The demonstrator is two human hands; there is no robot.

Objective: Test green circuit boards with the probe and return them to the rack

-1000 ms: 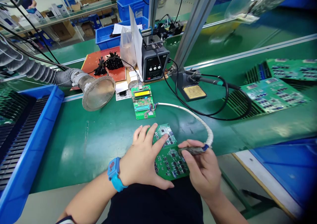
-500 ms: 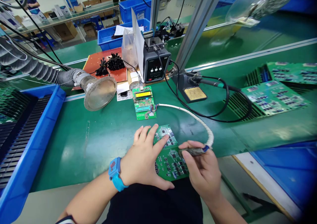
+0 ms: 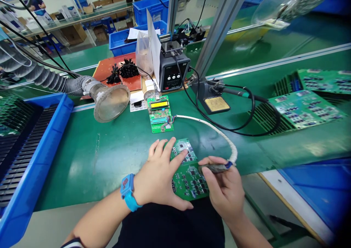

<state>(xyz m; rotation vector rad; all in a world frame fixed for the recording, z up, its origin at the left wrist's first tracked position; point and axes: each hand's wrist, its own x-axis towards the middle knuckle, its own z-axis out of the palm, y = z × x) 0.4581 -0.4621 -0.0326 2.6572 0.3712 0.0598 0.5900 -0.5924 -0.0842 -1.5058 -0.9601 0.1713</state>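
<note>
A green circuit board panel [image 3: 189, 178] lies at the bench's near edge, partly hidden under my left hand [image 3: 160, 175]. That hand is open, its fingers spread over the panel's left part. My right hand [image 3: 226, 189] is closed round a dark, tape-wrapped probe [image 3: 216, 167], whose tip is at the panel's right edge; exact contact cannot be made out. A white-wrapped cable [image 3: 216, 130] curves from the probe to a small green programmer board [image 3: 160, 125] with a lit yellow display [image 3: 159, 105].
Beyond stand a soldering station [image 3: 174, 72] and an iron holder [image 3: 211, 102] with its looping black cord. A fume hose nozzle [image 3: 112, 103] hangs to the left above a blue bin [image 3: 41, 149] of boards. More circuit boards [image 3: 304, 109] are stacked at right. A person [image 3: 35, 3] is far back.
Both hands, the panel and the probe hold their places. The view shifts very slightly.
</note>
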